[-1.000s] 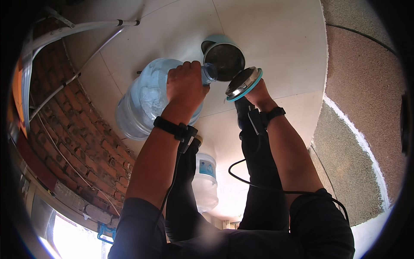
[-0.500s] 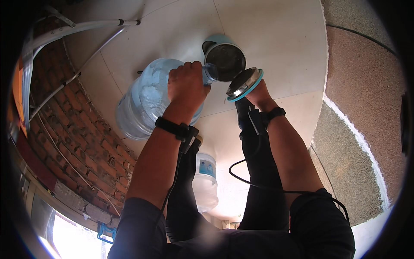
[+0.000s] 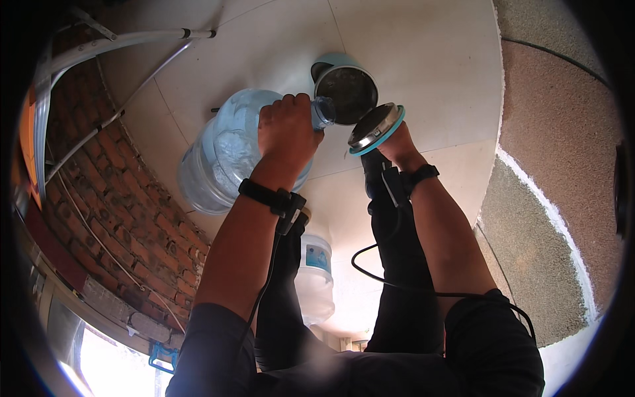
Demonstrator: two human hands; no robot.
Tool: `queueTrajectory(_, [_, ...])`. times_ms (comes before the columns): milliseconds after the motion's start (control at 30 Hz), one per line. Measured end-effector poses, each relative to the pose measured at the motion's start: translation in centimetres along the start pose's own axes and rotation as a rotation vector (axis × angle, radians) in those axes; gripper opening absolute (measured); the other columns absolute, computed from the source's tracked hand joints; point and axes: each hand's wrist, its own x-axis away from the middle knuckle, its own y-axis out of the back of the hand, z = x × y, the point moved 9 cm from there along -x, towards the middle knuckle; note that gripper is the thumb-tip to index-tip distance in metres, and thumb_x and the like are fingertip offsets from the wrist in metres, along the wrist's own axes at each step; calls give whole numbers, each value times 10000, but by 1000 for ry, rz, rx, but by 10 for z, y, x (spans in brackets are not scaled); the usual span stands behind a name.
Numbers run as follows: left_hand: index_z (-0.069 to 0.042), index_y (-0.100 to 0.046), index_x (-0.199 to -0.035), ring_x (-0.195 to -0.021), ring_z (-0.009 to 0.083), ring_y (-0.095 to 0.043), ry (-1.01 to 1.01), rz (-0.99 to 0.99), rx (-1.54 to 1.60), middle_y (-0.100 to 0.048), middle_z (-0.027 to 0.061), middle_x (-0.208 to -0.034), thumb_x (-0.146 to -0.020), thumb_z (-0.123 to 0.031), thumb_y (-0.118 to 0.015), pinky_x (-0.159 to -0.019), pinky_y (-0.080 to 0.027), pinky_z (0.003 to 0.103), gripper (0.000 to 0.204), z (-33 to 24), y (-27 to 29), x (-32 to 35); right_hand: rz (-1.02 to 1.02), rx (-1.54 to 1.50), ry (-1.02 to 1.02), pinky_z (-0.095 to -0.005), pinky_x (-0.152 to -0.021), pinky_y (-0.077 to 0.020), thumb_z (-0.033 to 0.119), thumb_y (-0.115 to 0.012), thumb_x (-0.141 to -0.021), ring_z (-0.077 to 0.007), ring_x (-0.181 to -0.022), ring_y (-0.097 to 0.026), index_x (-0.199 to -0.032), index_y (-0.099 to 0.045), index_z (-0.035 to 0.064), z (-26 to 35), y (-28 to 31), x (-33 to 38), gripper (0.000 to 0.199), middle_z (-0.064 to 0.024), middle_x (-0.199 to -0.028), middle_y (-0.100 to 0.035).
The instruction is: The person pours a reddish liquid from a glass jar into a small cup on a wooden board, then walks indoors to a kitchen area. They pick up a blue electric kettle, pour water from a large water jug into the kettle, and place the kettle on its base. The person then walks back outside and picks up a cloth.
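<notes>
A large clear blue water jug (image 3: pixel 228 149) lies tilted on its side, its neck at the rim of a light-blue electric kettle (image 3: pixel 345 92). My left hand (image 3: pixel 286 129) is closed round the jug just behind its neck. The kettle's dark inside faces up and its lid (image 3: pixel 376 129), silvery with a turquoise edge, stands open toward me. My right hand (image 3: pixel 399 144) grips the kettle on its handle side; the lid hides most of its fingers. I cannot make out whether water is running from the jug.
Pale tiles make up the floor (image 3: pixel 423 73). A second water jug (image 3: pixel 314 281) stands between my legs. A metal tube frame (image 3: pixel 119 46) and a brick wall (image 3: pixel 126 192) lie to the left. On the right is a rough pebbled surface (image 3: pixel 549 119). A black cable (image 3: pixel 397 284) loops by my right arm.
</notes>
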Motion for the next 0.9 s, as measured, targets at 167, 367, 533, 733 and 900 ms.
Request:
queueTrajectory(167, [-95, -601, -936, -824, 254, -657, 9, 17, -11, -631, 68, -879, -648, -244, -867, -800, -488, 397, 419, 1, -1, 0, -10, -20, -50, -302, -825, -553, 158, -854, -720, -141, -894, -704, -1082, -669, 91, 3, 1, 2, 412, -33, -965, -749])
queueTrajectory(367, [-95, -601, -937, -821, 252, -659, 5, 20, -7, -632, 65, -880, -653, -250, -868, -798, -489, 396, 419, 1, -3, 0, -2, 18, -70, -304, -835, -555, 168, -858, -713, -147, -912, -709, -1103, -683, 87, 3, 2, 2, 435, -39, -980, -754])
queueTrajectory(533, [-95, -602, -943, -828, 250, -661, 9, 21, -16, -635, 66, -886, -655, -263, -871, -798, -491, 393, 429, 1, -3, 0, -6, 11, -48, -304, -827, -556, 164, -855, -714, -143, -904, -707, -1089, -688, 83, 8, 2, 2, 419, -37, -970, -754])
queueTrajectory(733, [-97, -603, -955, -854, 249, -663, 25, 48, -24, -637, 65, -898, -664, -273, -870, -808, -492, 392, 433, 2, -5, -1, 7, 34, -62, -300, -826, -552, 157, -853, -718, -134, -899, -700, -1089, -689, 83, 11, 2, 3, 412, -36, -971, -752])
queueTrajectory(900, [-94, -603, -957, -859, 249, -664, 26, 46, -32, -639, 66, -905, -670, -274, -867, -811, -491, 392, 429, 2, -6, -1, -1, 29, -66, -301, -834, -552, 163, -856, -717, -139, -906, -703, -1096, -690, 90, 12, 3, 3, 420, -38, -973, -753])
